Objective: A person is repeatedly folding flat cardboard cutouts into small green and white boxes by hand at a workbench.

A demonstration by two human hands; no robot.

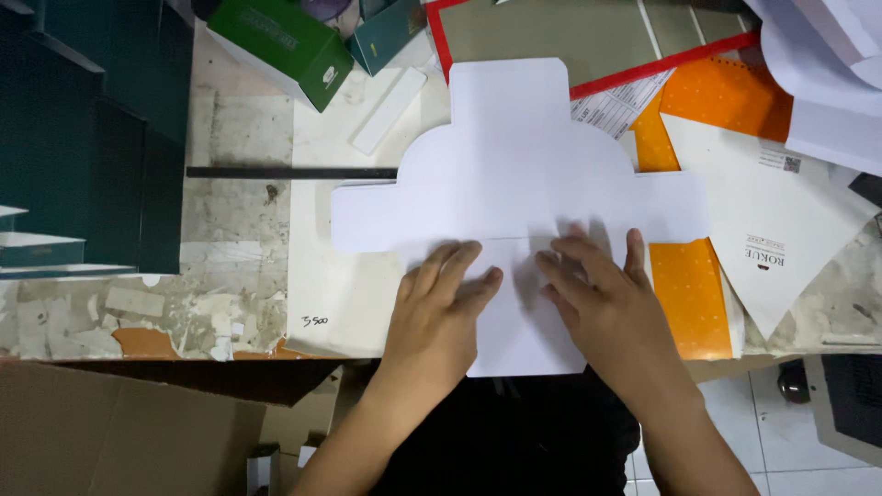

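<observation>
A white die-cut paper sheet (pixel 514 174) with a rounded top, side flaps and a lower flap lies flat on the worktable (pixel 239 303). My left hand (pixel 441 308) rests palm down on its lower part, fingers spread flat and pointing up and right. My right hand (pixel 602 294) presses flat beside it on the same lower flap, fingers pointing up and left. The fingertips of both hands nearly meet near a horizontal crease. Neither hand grips anything.
Orange dotted sheets (pixel 694 294) and white printed cut-outs (pixel 772 211) lie to the right. Green boxes (pixel 285 41) and a dark green stack (pixel 83 138) stand at the left. A black strip (pixel 285 172) and a red-edged board (pixel 588 37) lie behind. Brown cardboard (pixel 119 432) sits below the table edge.
</observation>
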